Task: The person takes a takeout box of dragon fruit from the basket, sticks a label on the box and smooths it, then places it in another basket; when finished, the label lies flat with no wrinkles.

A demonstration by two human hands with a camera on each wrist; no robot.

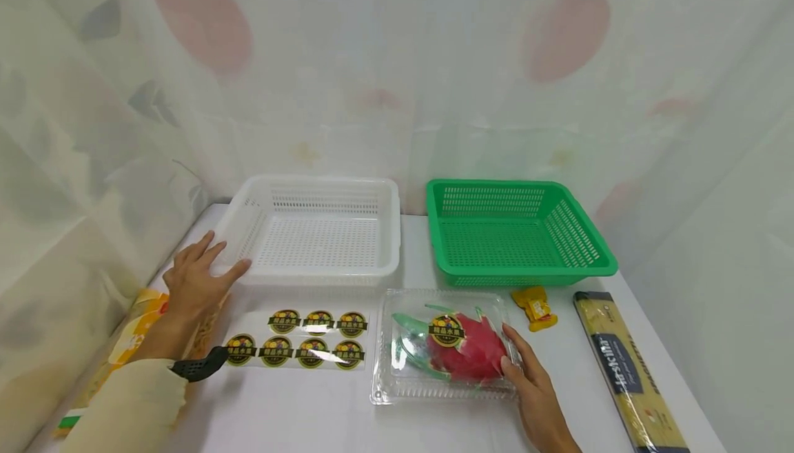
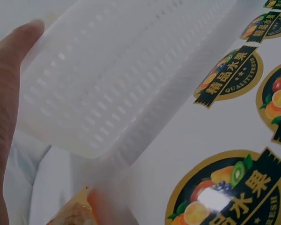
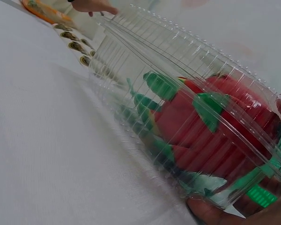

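My right hand grips the right side of a clear plastic clamshell box, thumb and fingers apart along its edge. Inside lies a red dragon fruit with green scales; a round black-and-gold sticker shows over it. The right wrist view has the box tilted across the picture, fingers at its lower right. My left hand is spread at the front left corner of a white basket. In the left wrist view a digit overlaps the white basket's rim.
A sheet of several round fruit stickers lies before the white basket. A green basket stands at the back right. Right of the box are a small yellow packet and a long noodle pack. An orange-and-yellow bag lies under the left forearm.
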